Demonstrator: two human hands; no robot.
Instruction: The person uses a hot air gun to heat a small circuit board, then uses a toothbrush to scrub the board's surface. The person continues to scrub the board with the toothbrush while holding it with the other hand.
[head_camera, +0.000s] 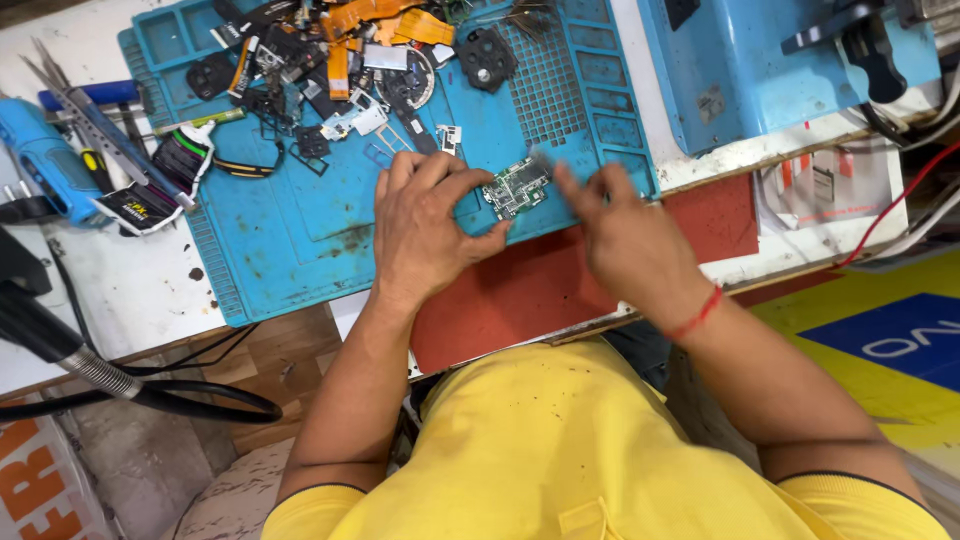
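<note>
The small green circuit board (517, 186) lies bare on the blue rubbery mat (290, 235), already stripped from its casing judging by the loose parts (340, 60) heaped behind, the left hand (425, 230) pinching its edge while the right hand (625, 240), fingers blurred, touches its corner.

You had open room on the bare lower-left part of the blue silicone work mat (290, 250) and on the red pad (520, 290). Toward the back, a pile of orange flex cables and small black parts (330, 60) blocked passage, and metal tweezers (80, 110) lay at the left.
</note>
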